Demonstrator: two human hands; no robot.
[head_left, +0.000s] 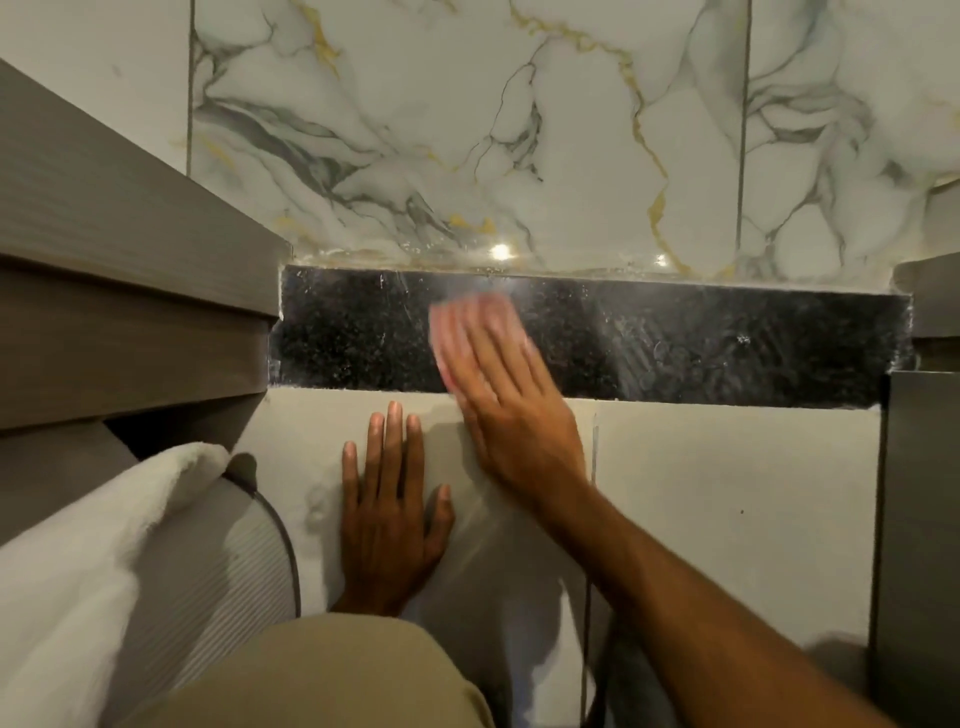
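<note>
A black speckled stone strip (701, 343) runs across the view between the light floor tiles (727, 493) and the marble-patterned tiles (415, 130) beyond it. My right hand (498, 395) lies flat with straight fingers over a pink cloth (467, 317) and presses it on the black strip; the hand and cloth are blurred. Flat on the light floor tile just in front of the strip rests my left hand (389, 509), fingers straight and spread, holding nothing. White smears and streaks cover the strip to the right of the cloth.
A grey wooden cabinet (114, 291) closes in the left side and another grey panel (919, 519) the right. A white towel (78, 571) lies over a ribbed round object (234, 561) at the lower left. My knee in beige cloth (322, 675) fills the bottom.
</note>
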